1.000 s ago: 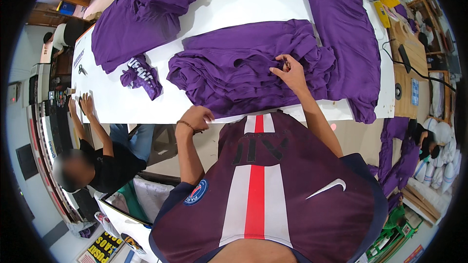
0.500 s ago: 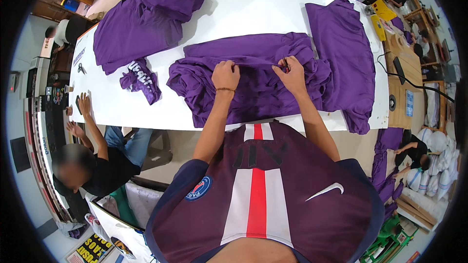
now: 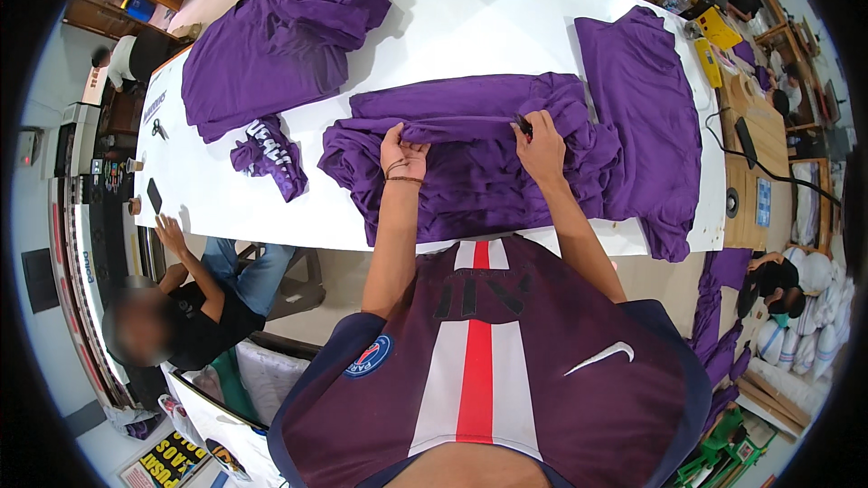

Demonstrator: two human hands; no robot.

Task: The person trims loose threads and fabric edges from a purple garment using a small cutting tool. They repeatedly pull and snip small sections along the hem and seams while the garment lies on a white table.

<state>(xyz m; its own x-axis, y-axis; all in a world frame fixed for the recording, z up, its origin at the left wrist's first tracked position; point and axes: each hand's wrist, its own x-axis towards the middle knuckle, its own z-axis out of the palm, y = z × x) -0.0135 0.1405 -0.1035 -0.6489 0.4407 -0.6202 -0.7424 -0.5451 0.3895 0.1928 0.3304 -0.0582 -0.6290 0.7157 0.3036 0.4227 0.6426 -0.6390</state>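
A heap of purple fabric (image 3: 479, 181) lies bunched on the white table in front of me, with a folded, raised edge along its upper part. At the left end of this edge, my left hand (image 3: 404, 155) is turned palm up and closed on the fabric. My right hand (image 3: 542, 145) is closed at the edge's right end, holding a small dark tool (image 3: 523, 124) between thumb and fingers. Its exact kind is too small to tell, and its tip lies against the fabric.
A large purple fabric pile (image 3: 271, 54) lies far left, near a small printed purple bundle (image 3: 269, 158). More purple fabric (image 3: 642, 126) lies right. Scissors (image 3: 159, 129) and a dark phone (image 3: 154, 196) rest on the white table (image 3: 470, 27). A seated co-worker's hand (image 3: 170, 235) is at the left edge.
My left hand has turned from back up to palm up at the fabric edge. My right hand stays at the other end with the dark tool. The co-worker's arms have lowered.
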